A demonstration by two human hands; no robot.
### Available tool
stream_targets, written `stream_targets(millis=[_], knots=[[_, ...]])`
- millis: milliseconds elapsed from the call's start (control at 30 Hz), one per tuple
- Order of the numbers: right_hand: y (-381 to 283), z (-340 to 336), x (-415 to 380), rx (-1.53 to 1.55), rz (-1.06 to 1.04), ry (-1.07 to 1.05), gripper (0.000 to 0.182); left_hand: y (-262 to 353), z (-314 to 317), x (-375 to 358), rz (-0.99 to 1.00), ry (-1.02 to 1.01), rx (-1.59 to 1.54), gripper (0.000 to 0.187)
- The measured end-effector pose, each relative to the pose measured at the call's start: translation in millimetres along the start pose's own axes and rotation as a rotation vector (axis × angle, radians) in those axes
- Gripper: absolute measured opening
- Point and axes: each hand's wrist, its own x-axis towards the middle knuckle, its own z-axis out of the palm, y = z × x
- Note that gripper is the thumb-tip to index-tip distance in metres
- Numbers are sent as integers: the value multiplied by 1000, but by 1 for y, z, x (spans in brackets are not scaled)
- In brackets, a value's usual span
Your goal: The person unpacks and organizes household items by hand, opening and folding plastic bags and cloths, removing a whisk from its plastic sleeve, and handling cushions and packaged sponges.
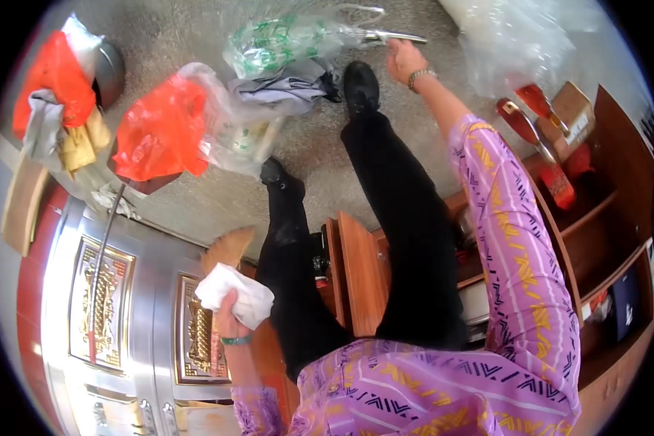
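Left hand (229,312): grip closed on a crumpled white cloth (236,294), just above the fist. Right hand (403,62) stretched out to the floor, fingers around metal tongs (392,35), a green-printed bag (280,43) just beside it.

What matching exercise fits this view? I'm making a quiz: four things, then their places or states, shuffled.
1 white cloth
2 orange bag
3 metal tongs
4 silver cabinet

A by the right hand
B on the floor, left
C gripped by the left hand
D embossed gold panels, lower left

Pairs: 1-C, 2-B, 3-A, 4-D
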Motion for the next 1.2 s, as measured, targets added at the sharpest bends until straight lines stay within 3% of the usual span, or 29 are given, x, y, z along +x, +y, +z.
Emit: stream_targets(millis=[100, 200, 300, 433, 500, 567, 667, 700, 767, 833, 900, 1033, 1100, 1167, 1200], knots=[[11, 41, 48, -83, -70, 8, 34, -2, 11, 5, -46, 27, -59, 41], [-1, 48, 64, -342, 40, -49, 41, -3, 15, 10, -36, 48, -73, 42], [4, 61, 70, -416, 21, 52, 40, -2, 18, 11, -13, 61, -92, 43], [7, 55, 54, -466, -121, -2, 33, -4, 2, 8, 17, 55, -98, 44], [4, 36, 39, -88, -165, -280, 27, -4, -3, 5, 16, 42, -109, 45], [-31, -2, -4, -38, -204, -283, 25, -1, 0, -2, 0, -12, -129, 46], [-52, -37, -59, 397, -332, -368, 31, 7, 15, -19, 35, -119, -159, 50], [-85, -83, -88, 777, 52, -741, 25, 14, 24, -27, 55, -148, -186, 53], [-107, -117, -133, 1285, 248, -1023, 22, 31, 38, -45, 122, -315, -206, 55], [-134, -156, -176, 1446, 307, -1130, 24, 48, 53, -68, 167, -405, -255, 57], [-154, -187, -217, 1548, 271, -1235, 26, 67, 71, -91, 282, -487, -191, 62], [-189, -230, -296, 1624, 188, -1302, 30, 98, 80, -121, 223, -592, -281, 38], [-203, -245, -324, 1593, 153, -1361, 30, 110, 88, -144, 373, -679, -203, 37], [-219, -258, -345, 1481, 89, -1296, 29, 111, 94, -171, 372, -790, -206, 37], [-231, -265, -354, 1285, -55, -1100, 28, 110, 93, -180, 382, -799, -215, 37]])
